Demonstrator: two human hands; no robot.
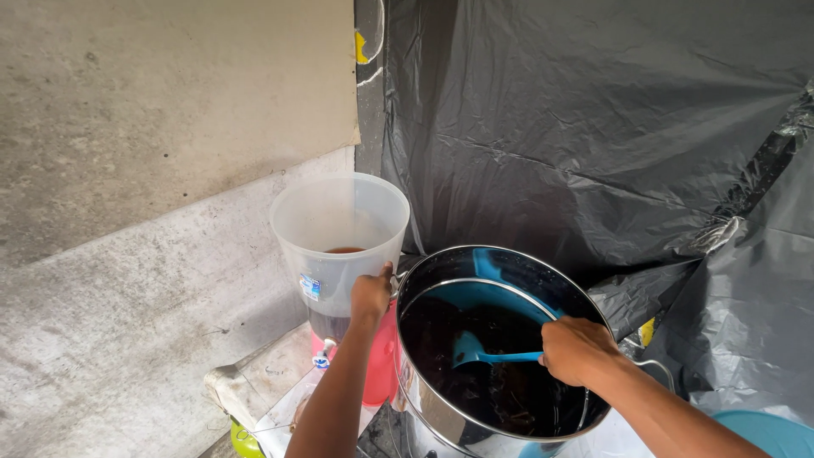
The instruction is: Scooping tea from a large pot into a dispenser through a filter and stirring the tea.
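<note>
The right hand [577, 349] is closed around a blue ladle [492, 352] – its bowl dipped in dark liquid inside the steel pot [424, 416]. The left hand [371, 295] grips the pot's left rim (beside a translucent bucket [339, 229]).

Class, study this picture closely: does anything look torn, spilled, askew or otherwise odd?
Yes. The black plastic sheet hangs wrinkled, ragged and torn at its right edge. No spill shows around the large steel pot; the right hand holds a blue ladle in dark liquid, the left hand near the clear plastic bucket.

There are 2 hands [370, 294], 1 steel pot [424, 416], 1 blue ladle [469, 348], 1 clear plastic dispenser [339, 233] and 1 blue basin [767, 431].
</note>
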